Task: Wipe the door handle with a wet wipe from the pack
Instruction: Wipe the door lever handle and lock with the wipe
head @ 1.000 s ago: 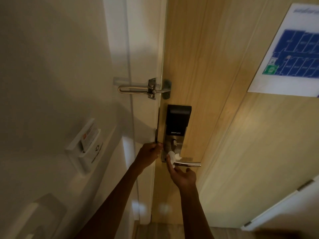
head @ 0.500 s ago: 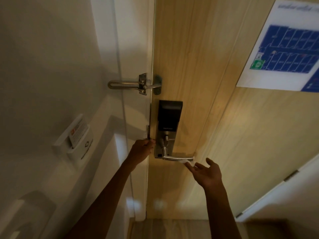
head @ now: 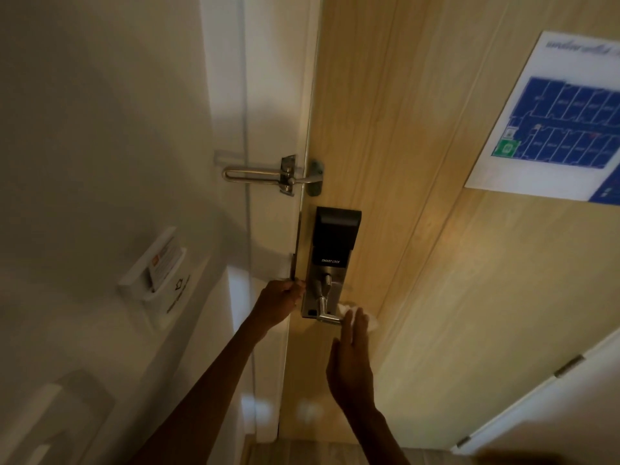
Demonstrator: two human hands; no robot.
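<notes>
The silver lever door handle (head: pixel 327 317) juts right from a smart lock plate (head: pixel 330 263) on the wooden door (head: pixel 419 229). A white wet wipe (head: pixel 349 309) sits over the handle's outer end, held there by the fingers of my right hand (head: pixel 350 360), whose palm hides most of the wipe. My left hand (head: pixel 280 302) grips the door's edge just left of the lock plate. No pack of wipes is in view.
A metal swing bar guard (head: pixel 268 176) bridges frame and door above the lock. A key card holder (head: pixel 156 271) is on the left wall. An evacuation plan sheet (head: pixel 557 122) hangs on the door at upper right. A white panel with hinges (head: pixel 567 365) stands lower right.
My right hand swept the wipe from the handle's base out past its tip, then came back onto the outer end. My left hand stayed on the door edge.
</notes>
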